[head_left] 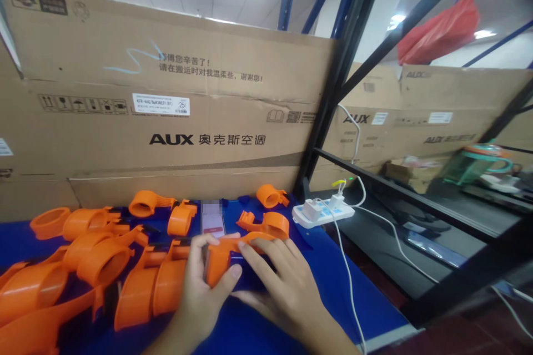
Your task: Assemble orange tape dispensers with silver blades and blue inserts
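Note:
Both my hands hold one orange plastic tape-dispenser part (225, 258) low over the blue table (325, 283). My left hand (204, 283) wraps its round body, thumb pressed on the front. My right hand (278, 277) has its fingers stretched along the part's long handle. Several more orange dispenser parts (104, 258) lie in a heap to the left. Others (270, 223) sit just behind my hands. A phone (212, 219) lies flat beyond the held part.
A white power strip (322, 211) with plugged chargers sits at the table's right edge, its white cable (345, 266) trailing toward me. Large AUX cardboard boxes (166, 105) wall off the back. A black and blue metal rack (333, 83) stands to the right, with a red bag (441, 30) on it.

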Demonstrator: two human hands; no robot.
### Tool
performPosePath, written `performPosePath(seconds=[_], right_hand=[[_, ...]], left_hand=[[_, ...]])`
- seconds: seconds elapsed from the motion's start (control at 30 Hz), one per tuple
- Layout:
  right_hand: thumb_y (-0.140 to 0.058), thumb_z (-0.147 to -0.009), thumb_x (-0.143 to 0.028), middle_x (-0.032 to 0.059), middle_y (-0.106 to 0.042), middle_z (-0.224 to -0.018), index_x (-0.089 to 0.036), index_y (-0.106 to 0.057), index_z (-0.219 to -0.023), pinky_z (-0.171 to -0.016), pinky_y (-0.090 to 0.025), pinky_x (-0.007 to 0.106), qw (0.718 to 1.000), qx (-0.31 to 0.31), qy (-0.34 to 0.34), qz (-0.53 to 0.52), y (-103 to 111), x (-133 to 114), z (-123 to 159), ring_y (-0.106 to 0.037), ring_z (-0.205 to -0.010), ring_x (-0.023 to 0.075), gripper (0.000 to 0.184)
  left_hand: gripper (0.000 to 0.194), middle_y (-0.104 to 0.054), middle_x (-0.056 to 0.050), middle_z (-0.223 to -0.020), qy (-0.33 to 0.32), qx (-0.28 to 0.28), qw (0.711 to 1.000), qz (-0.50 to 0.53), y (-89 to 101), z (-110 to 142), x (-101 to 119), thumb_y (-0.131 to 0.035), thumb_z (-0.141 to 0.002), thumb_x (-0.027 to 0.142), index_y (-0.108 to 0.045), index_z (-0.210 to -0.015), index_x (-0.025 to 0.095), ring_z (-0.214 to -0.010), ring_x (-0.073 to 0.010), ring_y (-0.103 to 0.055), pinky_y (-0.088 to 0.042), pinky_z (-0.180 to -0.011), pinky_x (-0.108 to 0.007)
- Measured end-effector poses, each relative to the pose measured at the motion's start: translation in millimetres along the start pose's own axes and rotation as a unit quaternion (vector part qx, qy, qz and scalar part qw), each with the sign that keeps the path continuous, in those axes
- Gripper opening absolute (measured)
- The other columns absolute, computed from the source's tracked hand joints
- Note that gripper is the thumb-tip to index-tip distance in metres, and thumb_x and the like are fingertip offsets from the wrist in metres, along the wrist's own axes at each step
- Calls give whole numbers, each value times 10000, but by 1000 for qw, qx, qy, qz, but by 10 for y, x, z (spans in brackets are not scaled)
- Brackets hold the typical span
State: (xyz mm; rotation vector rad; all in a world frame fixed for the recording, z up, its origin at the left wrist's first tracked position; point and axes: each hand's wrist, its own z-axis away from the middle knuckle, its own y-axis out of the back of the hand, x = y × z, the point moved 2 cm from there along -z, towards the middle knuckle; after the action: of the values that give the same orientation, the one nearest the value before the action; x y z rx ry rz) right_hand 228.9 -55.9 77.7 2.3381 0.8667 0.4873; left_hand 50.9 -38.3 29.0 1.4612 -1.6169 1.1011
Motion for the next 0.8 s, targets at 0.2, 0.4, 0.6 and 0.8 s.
performPosePath(seconds=[0.2, 0.4, 0.6, 0.8], right_hand=[[-686, -923, -588, 176, -728, -1126, -127, -628, -1312, -811, -516, 441, 1000, 10, -4, -4, -1, -49, -21, -680, -1023, 314, 606], [-717, -906, -569, 191, -719, -1166, -118, -605, -1351, -840, -532, 461, 1000, -2, -11, -7, -13, -53, -34, -672, -1069, 333, 644], [-682, -942, -360, 189, -688, -1292, -149, -542, -1455, -922, -527, 520, 998, -60, -16, -7, 89, 0, 34, -656, -1132, 352, 572], [-666, -959, -368, 177, -684, -1327, -184, -545, -1474, -1003, -540, 530, 984, -25, -131, -117, 131, 102, 173, -661, -1193, 342, 560]], left_hand=[[414, -674, -20, -1069, -1, 26, 1000, -2, 10, -7, 6, -783, -830, 287, -494, -1126, 281, -964, -230, -687, -529, -886, -360], [431, -677, -16, -1050, 25, 36, 999, 4, 6, -32, 4, -793, -824, 342, -490, -1124, 279, -991, -247, -692, -531, -910, -384], [472, -728, -59, -1184, 82, 34, 993, 72, -13, -83, -66, -811, -808, 401, -497, -1140, 281, -1132, -290, -698, -509, -1031, -459], [636, -633, -112, -1443, 144, -24, 975, 170, 2, -26, -253, -775, -837, 474, -490, -1377, 296, -1288, -329, -627, -540, -1008, -425]])
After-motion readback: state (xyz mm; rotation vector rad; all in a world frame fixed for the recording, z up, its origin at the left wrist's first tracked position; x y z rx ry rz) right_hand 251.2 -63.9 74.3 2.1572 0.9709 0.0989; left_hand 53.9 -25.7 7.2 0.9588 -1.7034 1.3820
